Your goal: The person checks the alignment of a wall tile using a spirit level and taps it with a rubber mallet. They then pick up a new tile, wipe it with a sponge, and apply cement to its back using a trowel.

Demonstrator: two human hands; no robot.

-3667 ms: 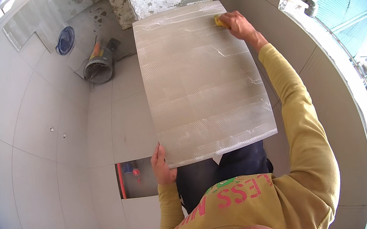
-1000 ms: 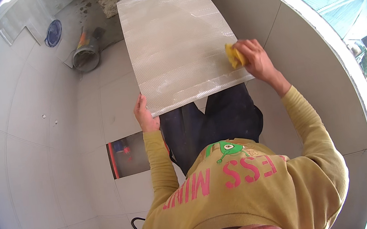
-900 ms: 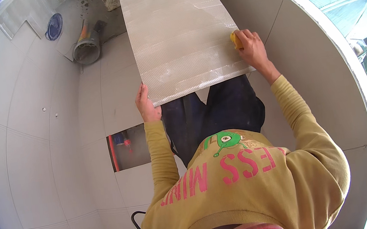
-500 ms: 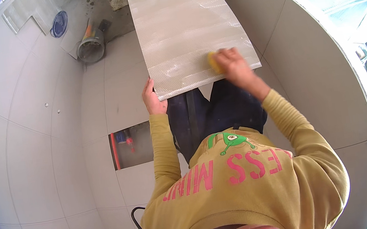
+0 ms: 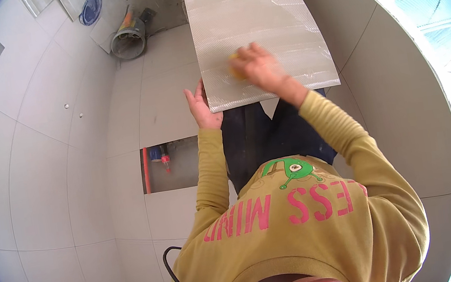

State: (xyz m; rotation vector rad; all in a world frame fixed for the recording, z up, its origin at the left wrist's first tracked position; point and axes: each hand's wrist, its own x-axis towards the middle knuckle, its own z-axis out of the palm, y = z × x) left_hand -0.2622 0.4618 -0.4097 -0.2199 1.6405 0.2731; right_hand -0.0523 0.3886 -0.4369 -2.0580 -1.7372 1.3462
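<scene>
A large pale tile (image 5: 254,16) stands tilted in front of my legs, its finely ribbed face toward me, with wet, shiny streaks. My left hand (image 5: 205,109) holds the tile's near left edge, palm against the side and some fingers partly hidden by it. My right hand (image 5: 264,69) is closed around a yellow sponge (image 5: 236,67), pressed on the lower middle of the tile; motion blurs the hand slightly.
Tiled walls rise on both sides. A grey bucket (image 5: 128,43) lies tipped at the far left, near a blue lid (image 5: 90,10). A rectangular opening (image 5: 180,167) with a red pipe and a bottle-like item is beside my left forearm. A black cable (image 5: 167,261) hangs below.
My right hand has swept the sponge leftward and a little farther up the tile. My left hand remains at the left edge, its fingers looking straighter. The whole view has shifted slightly.
</scene>
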